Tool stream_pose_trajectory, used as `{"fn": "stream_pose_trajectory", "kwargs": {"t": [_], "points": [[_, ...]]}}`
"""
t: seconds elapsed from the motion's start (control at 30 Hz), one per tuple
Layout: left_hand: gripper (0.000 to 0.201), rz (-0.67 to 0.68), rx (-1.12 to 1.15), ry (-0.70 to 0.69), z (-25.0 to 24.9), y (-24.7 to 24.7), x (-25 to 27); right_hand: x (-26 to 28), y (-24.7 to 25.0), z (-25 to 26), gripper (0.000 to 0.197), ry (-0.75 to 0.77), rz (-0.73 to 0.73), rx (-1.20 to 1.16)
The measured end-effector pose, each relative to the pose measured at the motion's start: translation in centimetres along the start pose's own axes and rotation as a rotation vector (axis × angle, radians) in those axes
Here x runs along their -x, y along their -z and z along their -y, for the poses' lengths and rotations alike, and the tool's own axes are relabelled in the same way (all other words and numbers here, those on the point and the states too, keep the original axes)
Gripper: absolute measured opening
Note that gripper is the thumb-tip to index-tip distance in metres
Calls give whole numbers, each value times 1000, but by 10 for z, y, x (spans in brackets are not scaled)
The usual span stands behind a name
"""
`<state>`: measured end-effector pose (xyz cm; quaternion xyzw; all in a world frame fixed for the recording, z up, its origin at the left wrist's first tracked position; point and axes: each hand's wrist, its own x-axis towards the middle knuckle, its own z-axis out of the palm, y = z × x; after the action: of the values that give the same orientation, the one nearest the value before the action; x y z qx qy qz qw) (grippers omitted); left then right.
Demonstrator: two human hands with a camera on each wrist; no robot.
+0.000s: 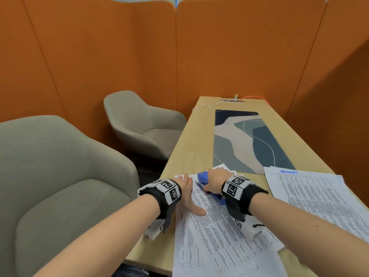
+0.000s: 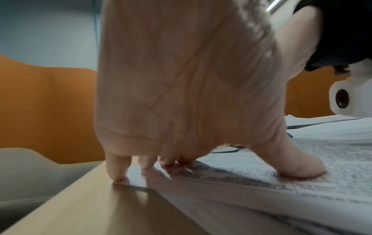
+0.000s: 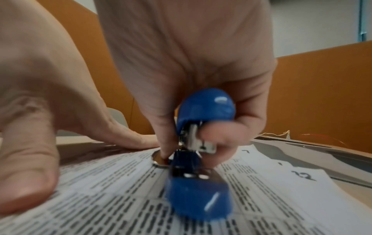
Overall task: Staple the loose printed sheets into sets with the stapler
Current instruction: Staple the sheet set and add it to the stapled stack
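A stack of printed sheets lies on the wooden table in front of me. My left hand lies flat on the stack's left edge, with its fingers and thumb pressing the sheets down. My right hand grips a blue stapler near the stack's far end. In the right wrist view, my right hand curls its fingers round the raised upper arm of the stapler, whose base rests on the sheets. Whether paper sits between its jaws is hidden.
A second stack of printed tables lies to the right. A patterned desk mat covers the table's middle, with cables at the far end. Two grey armchairs stand left of the table, and orange partition walls enclose the booth.
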<state>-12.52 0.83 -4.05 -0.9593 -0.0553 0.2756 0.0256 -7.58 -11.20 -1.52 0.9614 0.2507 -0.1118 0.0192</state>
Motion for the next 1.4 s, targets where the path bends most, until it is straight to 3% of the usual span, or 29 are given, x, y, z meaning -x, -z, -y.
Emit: {"fn": "stream_pose_trajectory", "kwargs": {"t": [0.2,0.37,0.47,0.67,0.77,0.93,1.4], "points": [[125,-20,6,3,-1,-1,0,2,-2,7,18,15,-6,36],[125,-24,16,-10,0,-2,0,-2,-4,12,25,10,-21,11],[125,-27,22,-11,0,-3,-1,-2,-7,14,14,-12,-45,-60],[126,-48,53,7,-1,1,1,6,1,-5,32,-24,97,-304],[129,-54,127,64,-8,2,-4,11,2,-11,23,-18,142,-317],[135,-75,131,82,-17,-7,2,15,-11,-13,46,-6,105,-296],[133,-42,103,80,-18,-3,1,9,-16,-1,34,-55,-37,-299]]}}
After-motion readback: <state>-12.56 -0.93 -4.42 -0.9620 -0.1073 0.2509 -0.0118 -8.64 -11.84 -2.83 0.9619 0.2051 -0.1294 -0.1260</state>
